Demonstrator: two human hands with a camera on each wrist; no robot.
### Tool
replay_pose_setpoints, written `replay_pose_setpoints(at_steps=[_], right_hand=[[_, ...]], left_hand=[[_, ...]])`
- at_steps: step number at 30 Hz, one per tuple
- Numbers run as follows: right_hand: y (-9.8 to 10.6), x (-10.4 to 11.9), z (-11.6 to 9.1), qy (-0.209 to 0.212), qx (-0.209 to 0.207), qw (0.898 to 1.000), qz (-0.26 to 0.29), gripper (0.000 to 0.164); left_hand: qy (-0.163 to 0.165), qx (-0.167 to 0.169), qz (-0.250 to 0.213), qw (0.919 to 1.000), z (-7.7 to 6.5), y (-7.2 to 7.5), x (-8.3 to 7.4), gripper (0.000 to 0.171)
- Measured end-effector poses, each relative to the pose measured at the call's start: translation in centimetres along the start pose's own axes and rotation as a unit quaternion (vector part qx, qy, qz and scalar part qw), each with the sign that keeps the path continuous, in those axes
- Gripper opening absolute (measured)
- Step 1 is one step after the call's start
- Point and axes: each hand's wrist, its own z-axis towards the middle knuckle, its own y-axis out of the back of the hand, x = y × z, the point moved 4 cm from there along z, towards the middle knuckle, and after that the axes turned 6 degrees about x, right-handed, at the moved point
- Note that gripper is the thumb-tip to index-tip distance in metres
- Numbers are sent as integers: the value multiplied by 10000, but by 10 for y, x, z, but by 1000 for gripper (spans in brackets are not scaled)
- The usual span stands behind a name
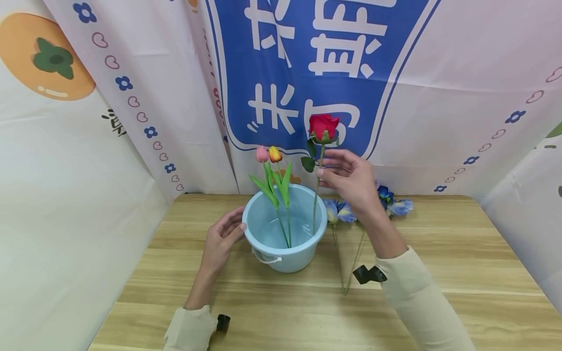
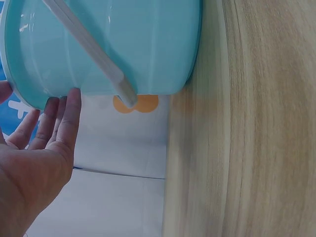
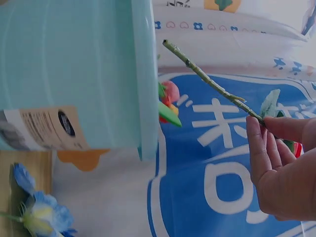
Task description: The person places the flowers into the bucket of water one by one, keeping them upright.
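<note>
My right hand [image 1: 349, 178] pinches the stem of a red rose [image 1: 324, 127] between thumb and fingers. The stem slants over the mouth of a light blue bucket [image 1: 293, 261]; in the right wrist view its cut end [image 3: 166, 42] is outside the rim. Two tulips, one pink [image 1: 262, 154] and one orange-yellow [image 1: 275, 154], stand leaning in the bucket. At the bucket's left side, my left hand [image 1: 221, 239] touches the rim and outer wall. Its fingers lie fairly straight against the wall in the left wrist view.
Blue flowers [image 1: 344, 213] with long thin stems lie on the wooden table [image 1: 281, 312] right of the bucket, partly under my right arm. A white handle [image 1: 268, 259] hangs on the bucket's front. A printed cloth [image 1: 184, 122] rises behind the table.
</note>
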Motion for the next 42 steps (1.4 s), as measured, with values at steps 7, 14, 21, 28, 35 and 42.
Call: replay_pose_setpoints(at_steps=[7, 14, 21, 28, 35, 42], right_hand=[[-26, -8, 7, 166, 320, 9993, -24, 46], [-49, -19, 13, 56, 644, 9979, -35, 45], [-63, -34, 20, -222, 944, 9952, -106, 45], [-77, -48, 28, -379, 1368, 9897, -188, 44], [-90, -59, 32, -518, 1615, 9844, -475, 42], [-99, -73, 34, -737, 1802, 9784, -698, 36]], left_hand=[[29, 24, -18, 10000, 0, -1, 1, 50], [60, 24, -56, 10000, 0, -3, 2, 50], [81, 36, -88, 9999, 1, -3, 2, 50], [33, 9, -122, 9999, 2, -2, 0, 49], [-8, -25, -92, 10000, 2, -1, -1, 49], [6, -12, -69, 10000, 2, -1, 0, 49]])
